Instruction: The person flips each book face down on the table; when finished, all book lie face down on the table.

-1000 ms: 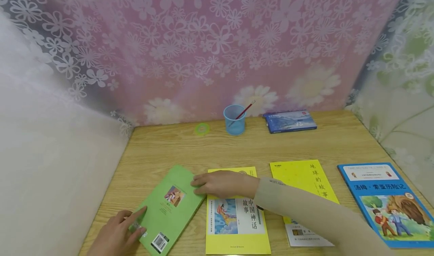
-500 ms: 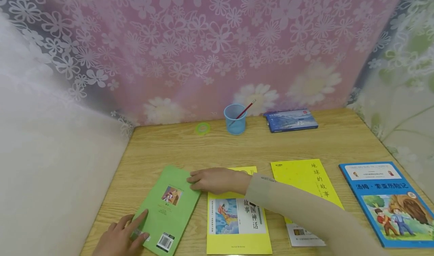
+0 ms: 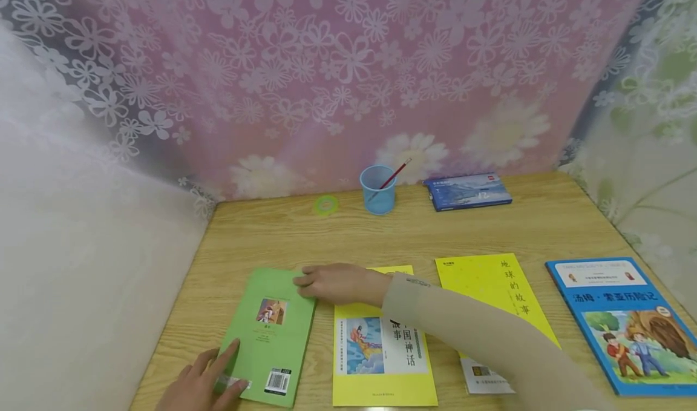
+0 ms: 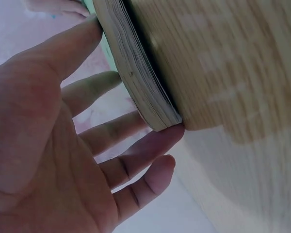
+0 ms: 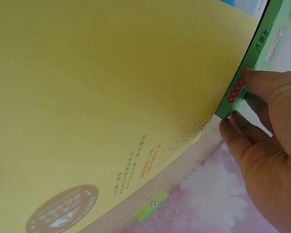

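Left hand [image 3: 204,381], nearest item: fingers straight and spread. In the left wrist view its fingertips [image 4: 172,133] pressed the page edge at the near corner of the green book [image 3: 269,332], gripping nothing.

Green book: flat on the table [image 3: 381,235], back cover up, barcode at the near end, leftmost in a row of four. It lay slightly askew, its spine side just beside the yellow picture book [image 3: 381,362].

Right hand [image 3: 337,282]: reached across the yellow picture book to the green book's far right corner. In the right wrist view the thumb touched the spine and the fingers [image 5: 233,133] the far end, close together, bracketing the corner without curling round it.

Progress, my judgement: the green book's squaring-up into the row was nearly done. A small tilt and both hands on it remained.

Remainder of row, rightward: plain yellow book [image 3: 490,290], part-covered by the sleeve, then blue storybook [image 3: 626,326].

Far edge: green tape roll [image 3: 325,205], blue cup [image 3: 377,193] holding one red pencil [image 3: 391,178], blue box [image 3: 467,191].

Backdrop: pink flowered curtain [image 3: 348,66].
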### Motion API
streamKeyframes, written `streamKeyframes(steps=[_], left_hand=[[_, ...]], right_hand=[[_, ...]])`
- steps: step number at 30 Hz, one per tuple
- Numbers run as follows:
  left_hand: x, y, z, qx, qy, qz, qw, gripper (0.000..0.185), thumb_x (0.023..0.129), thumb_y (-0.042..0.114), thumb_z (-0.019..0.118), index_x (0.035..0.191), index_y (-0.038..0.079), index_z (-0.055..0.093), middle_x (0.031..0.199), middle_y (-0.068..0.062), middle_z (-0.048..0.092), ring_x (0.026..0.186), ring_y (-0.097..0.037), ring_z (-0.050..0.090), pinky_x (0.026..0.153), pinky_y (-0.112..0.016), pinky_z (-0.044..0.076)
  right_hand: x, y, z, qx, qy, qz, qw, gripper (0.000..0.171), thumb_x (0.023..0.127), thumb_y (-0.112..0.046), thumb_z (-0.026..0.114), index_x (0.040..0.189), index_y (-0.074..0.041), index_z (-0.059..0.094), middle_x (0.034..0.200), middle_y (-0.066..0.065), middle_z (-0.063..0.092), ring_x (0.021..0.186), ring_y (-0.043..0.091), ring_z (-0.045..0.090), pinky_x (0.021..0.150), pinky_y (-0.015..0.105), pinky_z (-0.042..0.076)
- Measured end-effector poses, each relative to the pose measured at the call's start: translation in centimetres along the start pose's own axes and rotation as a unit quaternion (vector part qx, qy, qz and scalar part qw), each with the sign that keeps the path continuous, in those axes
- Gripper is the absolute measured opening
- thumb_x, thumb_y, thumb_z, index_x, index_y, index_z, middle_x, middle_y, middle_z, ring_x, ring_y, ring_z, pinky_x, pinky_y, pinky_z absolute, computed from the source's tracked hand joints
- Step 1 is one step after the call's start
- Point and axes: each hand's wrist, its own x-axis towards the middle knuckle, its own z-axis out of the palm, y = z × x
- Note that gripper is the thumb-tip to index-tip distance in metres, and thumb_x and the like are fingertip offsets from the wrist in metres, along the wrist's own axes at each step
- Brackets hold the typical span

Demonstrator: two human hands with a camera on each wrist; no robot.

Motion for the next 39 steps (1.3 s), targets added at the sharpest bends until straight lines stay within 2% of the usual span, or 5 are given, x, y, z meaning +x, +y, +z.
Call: streamKeyframes(steps=[5, 12, 25, 34, 39], left_hand=[[0.0, 0.4, 0.0, -0.024, -0.035, -0.012, 0.9990, 0.085, 0.092, 0.078, 0.058, 0.158, 0.024, 0.049, 0.156, -0.031, 0.048, 0.116, -0.065, 0.061, 0.086, -0.074, 0.054], [0.3, 0.9, 0.0, -0.023, -0.073, -0.042, 0.9962, 0.093, 0.089, 0.083, 0.056, 0.159, 0.023, 0.048, 0.169, -0.025, 0.032, 0.115, -0.063, 0.063, 0.080, -0.069, 0.057], [0.7, 1.5, 0.0, -0.026, -0.097, -0.051, 0.9937, 0.097, 0.087, 0.083, 0.059, 0.159, 0.019, 0.048, 0.168, -0.025, 0.035, 0.115, -0.063, 0.062, 0.084, -0.071, 0.055], [0.7, 2.0, -0.8, 0.036, -0.062, -0.035, 0.9968, 0.088, 0.089, 0.083, 0.057, 0.152, 0.022, 0.057, 0.160, -0.020, 0.050, 0.113, -0.053, 0.067, 0.083, -0.070, 0.055], [0.6, 2.7, -1.1, 0.081, 0.033, -0.013, 0.9961, 0.063, 0.092, 0.070, 0.065, 0.132, 0.022, 0.073, 0.137, -0.013, 0.069, 0.113, -0.043, 0.069, 0.084, -0.065, 0.056]], right_hand=[[0.4, 0.0, -0.1, -0.002, -0.014, 0.011, 1.000, 0.047, 0.110, -0.007, 0.051, 0.154, -0.025, 0.055, 0.167, -0.003, 0.044, 0.155, 0.025, 0.043, 0.122, 0.033, 0.043], [0.6, 0.0, 0.2, -0.008, -0.022, 0.020, 1.000, 0.051, 0.111, -0.008, 0.051, 0.159, -0.024, 0.048, 0.170, -0.004, 0.039, 0.158, 0.024, 0.039, 0.124, 0.033, 0.040], [0.3, -0.2, 1.0, -0.044, -0.041, 0.019, 0.998, 0.053, 0.114, -0.014, 0.043, 0.166, -0.024, 0.034, 0.175, -0.005, 0.026, 0.162, 0.024, 0.028, 0.127, 0.032, 0.035], [-0.7, 0.6, 0.4, 0.017, -0.049, 0.040, 0.998, 0.048, 0.114, -0.024, 0.045, 0.162, -0.027, 0.043, 0.173, 0.001, 0.032, 0.160, 0.026, 0.033, 0.129, 0.037, 0.033], [-2.6, 2.2, -0.6, 0.056, -0.035, 0.067, 0.996, 0.043, 0.111, -0.024, 0.054, 0.153, -0.024, 0.056, 0.163, 0.006, 0.049, 0.152, 0.025, 0.047, 0.125, 0.039, 0.041]])
